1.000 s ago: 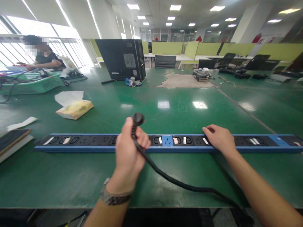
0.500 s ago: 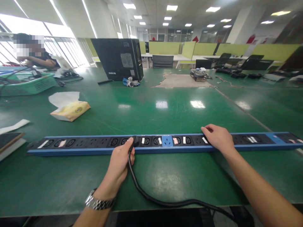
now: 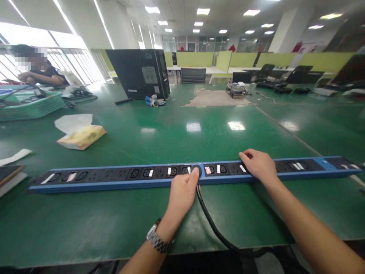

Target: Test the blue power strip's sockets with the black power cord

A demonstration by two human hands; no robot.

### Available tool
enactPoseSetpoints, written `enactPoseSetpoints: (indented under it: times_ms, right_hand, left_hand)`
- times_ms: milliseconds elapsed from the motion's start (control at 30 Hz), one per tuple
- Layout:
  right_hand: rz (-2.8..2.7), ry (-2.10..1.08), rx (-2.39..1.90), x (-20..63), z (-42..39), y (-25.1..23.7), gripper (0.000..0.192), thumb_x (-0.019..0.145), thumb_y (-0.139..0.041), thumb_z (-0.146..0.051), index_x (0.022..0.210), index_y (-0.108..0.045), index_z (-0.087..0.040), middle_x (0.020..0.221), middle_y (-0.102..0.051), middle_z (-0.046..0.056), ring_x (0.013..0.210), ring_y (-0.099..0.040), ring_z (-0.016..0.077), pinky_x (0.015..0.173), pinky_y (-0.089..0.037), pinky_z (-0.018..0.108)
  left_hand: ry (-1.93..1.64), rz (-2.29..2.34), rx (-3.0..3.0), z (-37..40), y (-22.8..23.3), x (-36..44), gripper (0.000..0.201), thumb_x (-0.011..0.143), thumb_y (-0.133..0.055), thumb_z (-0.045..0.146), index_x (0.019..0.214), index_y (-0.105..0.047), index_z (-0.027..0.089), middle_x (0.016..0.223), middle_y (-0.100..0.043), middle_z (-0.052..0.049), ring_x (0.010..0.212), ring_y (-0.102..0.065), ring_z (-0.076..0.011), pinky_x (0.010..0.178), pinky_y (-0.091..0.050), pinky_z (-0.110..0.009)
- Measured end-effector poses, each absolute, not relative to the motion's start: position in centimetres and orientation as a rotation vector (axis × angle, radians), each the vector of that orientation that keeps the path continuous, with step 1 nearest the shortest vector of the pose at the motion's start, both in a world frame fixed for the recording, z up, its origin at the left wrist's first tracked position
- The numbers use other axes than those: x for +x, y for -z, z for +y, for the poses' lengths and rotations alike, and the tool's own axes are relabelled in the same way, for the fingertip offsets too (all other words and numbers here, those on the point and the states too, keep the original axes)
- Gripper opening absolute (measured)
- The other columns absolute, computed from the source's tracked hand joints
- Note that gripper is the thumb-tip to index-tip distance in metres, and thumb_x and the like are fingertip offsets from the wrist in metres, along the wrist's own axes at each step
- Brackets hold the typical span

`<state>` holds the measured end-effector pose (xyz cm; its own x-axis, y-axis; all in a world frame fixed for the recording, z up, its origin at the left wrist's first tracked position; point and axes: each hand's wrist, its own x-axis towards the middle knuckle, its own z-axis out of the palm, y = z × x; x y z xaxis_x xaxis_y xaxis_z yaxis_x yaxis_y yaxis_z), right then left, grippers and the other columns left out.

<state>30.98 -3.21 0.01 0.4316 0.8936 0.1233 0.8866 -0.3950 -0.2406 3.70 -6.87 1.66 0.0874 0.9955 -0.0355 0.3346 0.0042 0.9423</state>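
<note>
A long blue power strip (image 3: pixel 114 186) with black sockets and small white labels lies across the green table. My left hand (image 3: pixel 183 190), a metal watch on its wrist, is closed on a black plug (image 3: pixel 196 170) held at the blue socket near the strip's middle. Whether the pins are fully in cannot be seen. From the plug a thick black cable (image 3: pixel 212 224) curves down over the table's front edge. My right hand (image 3: pixel 259 163) rests on the strip further right, its fingers curled over the body and partly hidden.
A tissue pack (image 3: pixel 82 137) lies at left, behind the strip. Farther back stand a black computer case (image 3: pixel 139 74), gloves (image 3: pixel 154 101) and a green basket (image 3: pixel 37 108) holding cables. A person (image 3: pixel 42 72) sits at the far left. A notebook (image 3: pixel 10 175) lies at the left edge.
My left hand has moved the plug rightward along the strip, from a black socket to the blue one. The cable shifted with it. My right hand keeps its place on the strip.
</note>
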Motion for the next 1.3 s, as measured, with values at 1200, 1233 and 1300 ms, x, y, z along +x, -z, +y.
enactPoseSetpoints:
  times_ms: [1200,1233,1300]
  right_hand:
    - [-1.343,-0.102,-1.926,32.3,-3.3,0.9,0.052,0.084,-0.045,-0.065,0.076,-0.072,-0.020,0.077,-0.070,0.005,0.073,-0.061,0.0181,0.066,-0.040,0.027]
    - [-1.330,-0.092,-1.881,32.3,-3.5,0.8,0.051,0.084,-0.046,-0.063,0.077,-0.072,-0.020,0.077,-0.070,0.005,0.073,-0.061,0.0180,0.067,-0.041,0.027]
    - [-1.323,-0.106,-1.791,32.0,-4.2,0.3,0.048,0.084,-0.048,-0.060,0.077,-0.070,-0.018,0.077,-0.070,0.005,0.073,-0.061,0.0174,0.067,-0.042,0.027]
  left_hand:
    - [-0.807,1.190,1.443,-7.1,0.8,17.1,0.059,0.087,-0.036,0.059,0.043,-0.036,0.021,0.040,-0.033,0.003,0.042,-0.030,-0.0092,0.046,-0.017,-0.027]
    - [-0.821,1.207,1.445,-7.2,0.7,17.0,0.059,0.087,-0.035,0.059,0.042,-0.035,0.021,0.041,-0.033,0.003,0.042,-0.031,-0.0093,0.047,-0.018,-0.027]
    - [-0.845,1.236,1.434,-7.5,0.6,17.1,0.059,0.088,-0.034,0.058,0.043,-0.038,0.021,0.042,-0.035,0.002,0.043,-0.033,-0.0098,0.047,-0.019,-0.027]
